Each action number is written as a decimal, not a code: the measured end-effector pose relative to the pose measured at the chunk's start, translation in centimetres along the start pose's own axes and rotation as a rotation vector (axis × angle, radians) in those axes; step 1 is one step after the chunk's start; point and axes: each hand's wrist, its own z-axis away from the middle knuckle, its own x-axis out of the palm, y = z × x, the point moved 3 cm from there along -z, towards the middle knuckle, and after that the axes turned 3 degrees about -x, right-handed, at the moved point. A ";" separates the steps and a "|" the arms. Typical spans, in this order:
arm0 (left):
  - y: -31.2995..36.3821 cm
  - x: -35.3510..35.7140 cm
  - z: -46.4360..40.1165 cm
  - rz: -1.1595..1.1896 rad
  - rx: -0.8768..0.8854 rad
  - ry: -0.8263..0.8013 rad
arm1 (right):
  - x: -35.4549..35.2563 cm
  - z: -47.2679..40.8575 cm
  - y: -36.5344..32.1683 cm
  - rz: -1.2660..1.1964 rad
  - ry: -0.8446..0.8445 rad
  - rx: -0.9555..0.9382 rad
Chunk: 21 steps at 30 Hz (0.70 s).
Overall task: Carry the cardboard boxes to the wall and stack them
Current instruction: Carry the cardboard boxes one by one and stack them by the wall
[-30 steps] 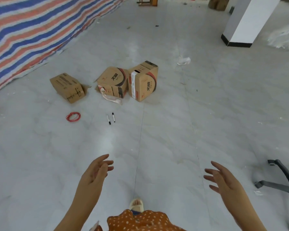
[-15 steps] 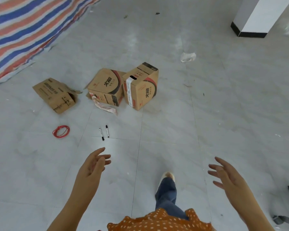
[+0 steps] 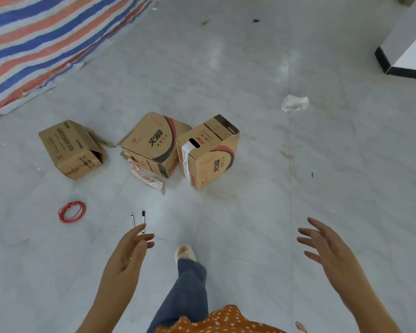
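I stand on a pale grey tiled floor (image 3: 250, 224) with thin seams between the tiles, scattered with specks of dirt. A tarp (image 3: 46, 37) striped blue, orange and white covers the far left, and the black-skirted base of a white pillar (image 3: 404, 56) shows at the far right. A crumpled bit of white plastic (image 3: 294, 103) lies out on the floor beyond the boxes. Three cardboard boxes sit ahead of me, well short of my reach. The left box (image 3: 70, 147) lies apart from the others on its side, a flap hanging open at its right end; I cannot tell what is inside. The middle box (image 3: 154, 143) is tilted, with a strip of torn tape (image 3: 147, 176) trailing from its near corner, and it touches the right box (image 3: 209, 150), which has a dark handle slot and white tape down one edge; their contents are hidden. A coil of red wire (image 3: 72, 211) and two markers (image 3: 138, 218) lie nearer me. My left hand (image 3: 127, 255) and right hand (image 3: 327, 251) are both held out in front, fingers spread and loosely straight, holding nothing. One foot (image 3: 185, 252) is stepped forward between them.
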 end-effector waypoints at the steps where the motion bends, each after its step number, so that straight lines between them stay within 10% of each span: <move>1: 0.6 0.4 -2.0 0.011 -0.011 0.005 | 0.6 -2.1 -0.5 0.004 -0.003 0.005; 21: 14.4 3.4 -38.2 0.028 -0.134 0.141 | 12.3 -43.7 -18.5 0.178 -0.181 -0.018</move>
